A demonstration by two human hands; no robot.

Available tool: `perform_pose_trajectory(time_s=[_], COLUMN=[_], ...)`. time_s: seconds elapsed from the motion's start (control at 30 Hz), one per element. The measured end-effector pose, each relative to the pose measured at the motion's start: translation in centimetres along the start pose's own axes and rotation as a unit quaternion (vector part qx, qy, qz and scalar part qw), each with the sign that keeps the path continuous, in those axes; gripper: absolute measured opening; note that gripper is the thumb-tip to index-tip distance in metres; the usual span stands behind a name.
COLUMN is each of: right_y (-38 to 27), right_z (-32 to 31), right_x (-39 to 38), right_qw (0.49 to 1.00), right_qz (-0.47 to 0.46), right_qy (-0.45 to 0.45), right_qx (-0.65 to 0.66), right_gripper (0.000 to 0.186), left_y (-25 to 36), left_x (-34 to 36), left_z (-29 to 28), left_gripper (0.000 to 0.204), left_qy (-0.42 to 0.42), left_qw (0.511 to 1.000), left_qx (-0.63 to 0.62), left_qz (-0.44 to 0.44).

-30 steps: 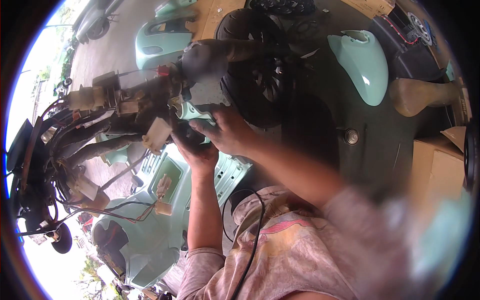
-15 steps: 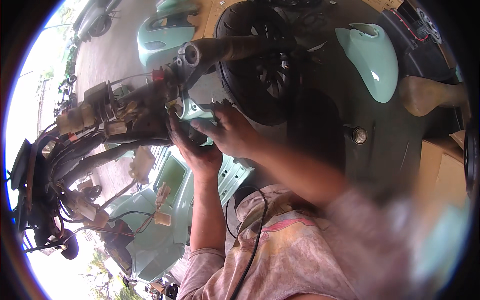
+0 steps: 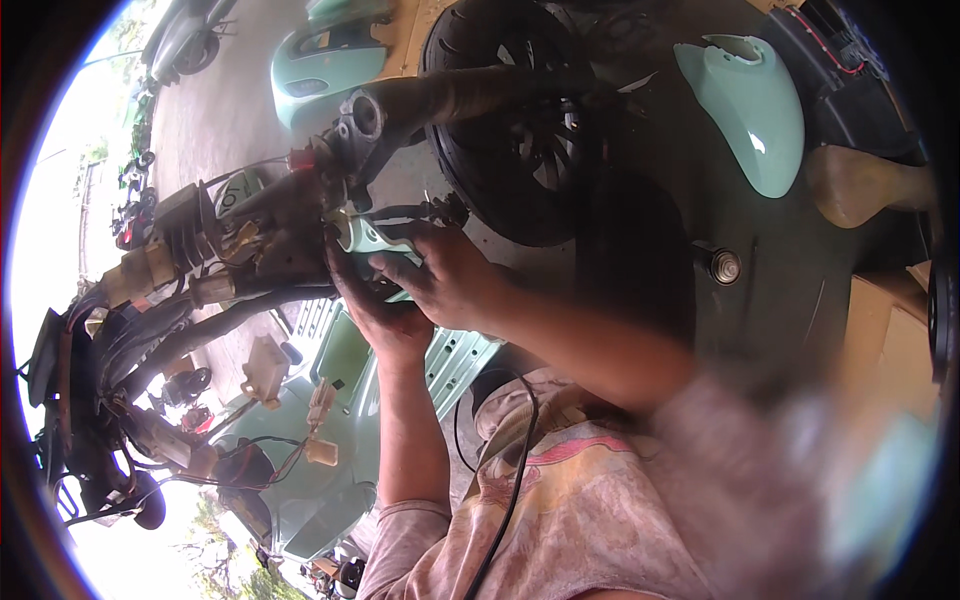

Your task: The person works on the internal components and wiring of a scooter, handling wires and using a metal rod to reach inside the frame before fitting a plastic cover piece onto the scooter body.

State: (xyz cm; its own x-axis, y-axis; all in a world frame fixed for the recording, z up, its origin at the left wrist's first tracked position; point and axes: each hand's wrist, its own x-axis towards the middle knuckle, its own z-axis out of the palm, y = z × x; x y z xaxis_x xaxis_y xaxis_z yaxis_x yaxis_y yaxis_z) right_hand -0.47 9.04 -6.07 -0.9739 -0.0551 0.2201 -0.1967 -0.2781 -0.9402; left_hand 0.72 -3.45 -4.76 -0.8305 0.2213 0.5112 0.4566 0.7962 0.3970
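A small mint-green curved panel [image 3: 368, 236] with a hole in it is held between both my hands, beside the dark frame [image 3: 290, 225] of a partly stripped scooter. My left hand [image 3: 385, 315] grips it from below, fingers reaching up along its left side. My right hand [image 3: 450, 275] closes on its right end, thumb lying across the face. Part of the panel is hidden behind my fingers. Just above it stands the frame's open tube end [image 3: 366, 118], with a red piece [image 3: 300, 160] next to it.
Loose wires and pale connectors [image 3: 265, 370] hang off the frame at left. Mint-green body panels lie behind my left forearm. A wheel [image 3: 510, 120] stands beyond my hands. On the floor at right are a green fender [image 3: 750, 120], a round metal part [image 3: 724, 266] and cardboard [image 3: 885, 335].
Both hands have shifted slightly left with the green panel, which has turned a little. My view has moved slightly too, and my grip looks the same.
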Motion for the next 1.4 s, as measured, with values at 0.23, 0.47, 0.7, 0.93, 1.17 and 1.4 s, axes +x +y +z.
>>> perform_pose_trajectory(time_s=[0.23,0.47,0.7,0.93,1.17,1.4], right_y=[-0.4,-0.4,1.0,-0.3,1.3,1.8], right_z=[0.2,0.2,-1.4,-1.3,-2.1,-1.5], right_x=[-0.3,0.0,0.8,0.3,0.9,1.2], right_qw=[1.0,0.991,0.997,0.987,0.982,0.997], right_qz=[-0.003,-0.058,0.006,-0.061,0.004,-0.03], right_qy=[0.0,0.007,-0.07,-0.005,-0.098,-0.015], right_qx=[-0.011,-0.12,-0.02,-0.149,-0.158,-0.073], right_gripper=[0.026,0.029,0.03,0.035,0.036,0.036], left_y=[-0.1,0.4,0.6,1.7,0.6,0.0], left_x=[0.1,0.1,-0.2,0.4,-1.6,-0.3], left_z=[-0.6,-0.2,0.8,0.8,2.0,1.6], left_gripper=[0.077,0.079,0.082,0.083,0.087,0.085], left_qy=[-0.027,-0.022,0.012,0.015,0.024,0.027], left_qw=[0.999,1.0,0.995,0.998,0.997,0.988], left_qx=[0.033,0.019,0.095,0.059,0.026,0.144], left_qz=[0.012,0.003,-0.014,0.018,-0.061,0.052])
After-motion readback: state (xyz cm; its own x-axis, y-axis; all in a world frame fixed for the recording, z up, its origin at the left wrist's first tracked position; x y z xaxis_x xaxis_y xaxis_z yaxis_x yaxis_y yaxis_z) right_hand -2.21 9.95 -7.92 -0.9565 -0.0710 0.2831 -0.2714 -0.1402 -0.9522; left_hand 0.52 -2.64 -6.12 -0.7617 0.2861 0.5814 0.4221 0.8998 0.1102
